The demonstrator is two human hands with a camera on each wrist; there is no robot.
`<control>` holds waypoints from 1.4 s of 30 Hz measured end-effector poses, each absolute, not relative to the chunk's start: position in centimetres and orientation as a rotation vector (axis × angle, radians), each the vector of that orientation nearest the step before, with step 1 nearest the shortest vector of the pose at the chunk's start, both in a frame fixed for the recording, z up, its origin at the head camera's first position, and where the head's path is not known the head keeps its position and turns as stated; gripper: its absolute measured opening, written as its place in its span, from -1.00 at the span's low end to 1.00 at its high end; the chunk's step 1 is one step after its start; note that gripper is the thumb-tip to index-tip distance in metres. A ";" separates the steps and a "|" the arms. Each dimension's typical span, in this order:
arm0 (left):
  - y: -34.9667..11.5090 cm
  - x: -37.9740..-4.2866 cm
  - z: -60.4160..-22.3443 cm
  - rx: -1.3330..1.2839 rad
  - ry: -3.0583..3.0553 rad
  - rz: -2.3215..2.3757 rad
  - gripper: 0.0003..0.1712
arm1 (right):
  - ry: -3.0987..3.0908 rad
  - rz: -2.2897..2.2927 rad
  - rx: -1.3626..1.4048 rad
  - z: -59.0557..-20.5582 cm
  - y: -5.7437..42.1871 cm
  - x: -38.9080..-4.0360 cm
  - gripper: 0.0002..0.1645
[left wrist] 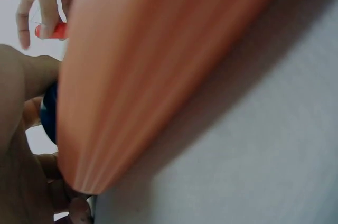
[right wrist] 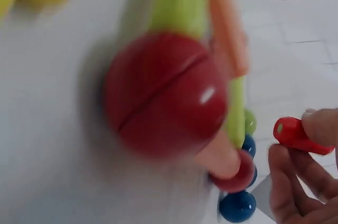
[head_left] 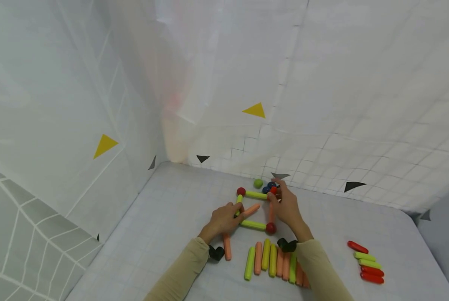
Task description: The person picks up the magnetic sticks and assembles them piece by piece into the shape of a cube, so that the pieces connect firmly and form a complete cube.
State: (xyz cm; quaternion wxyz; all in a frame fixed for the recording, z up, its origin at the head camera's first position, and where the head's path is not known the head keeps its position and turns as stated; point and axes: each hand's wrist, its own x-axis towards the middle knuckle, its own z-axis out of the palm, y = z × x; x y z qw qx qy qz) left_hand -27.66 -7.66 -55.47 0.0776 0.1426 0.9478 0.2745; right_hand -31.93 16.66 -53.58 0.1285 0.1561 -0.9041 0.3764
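Note:
My right hand (head_left: 287, 207) pinches a short red stick (right wrist: 296, 135) between thumb and fingers, held above the back right corner of a square frame of sticks and balls. At the front left corner my left hand (head_left: 224, 217) has its fingers around a dark blue ball (left wrist: 49, 112), mostly hidden. An orange stick (head_left: 252, 209) slants up beside those fingers. The frame has yellow-green sticks (head_left: 253, 225) at front, left and back, and an orange stick (head_left: 272, 212) on the right. Red balls sit at the front right (head_left: 271, 228), back left (head_left: 241, 191) and back right (right wrist: 240, 174).
Behind the frame lie a green ball (head_left: 258, 183) and several blue balls (right wrist: 237, 206). A loose orange stick (head_left: 227, 246) lies by my left wrist. Toward the front is a row of yellow, green and orange sticks (head_left: 266, 255). Short red and green sticks (head_left: 372, 271) lie farther right.

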 end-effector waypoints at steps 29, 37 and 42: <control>-8.3 -28.2 -55.9 0.482 2.884 0.787 -0.77 | -2.830 0.787 0.646 -54.0 16.6 -32.6 -0.68; -8.2 -28.1 -56.0 0.474 2.868 0.800 -0.76 | -2.789 0.653 0.685 -54.1 15.7 -32.4 -0.65; -8.3 -27.9 -56.0 0.483 2.870 0.801 -0.76 | -2.768 0.643 0.704 -54.5 15.4 -32.2 -0.64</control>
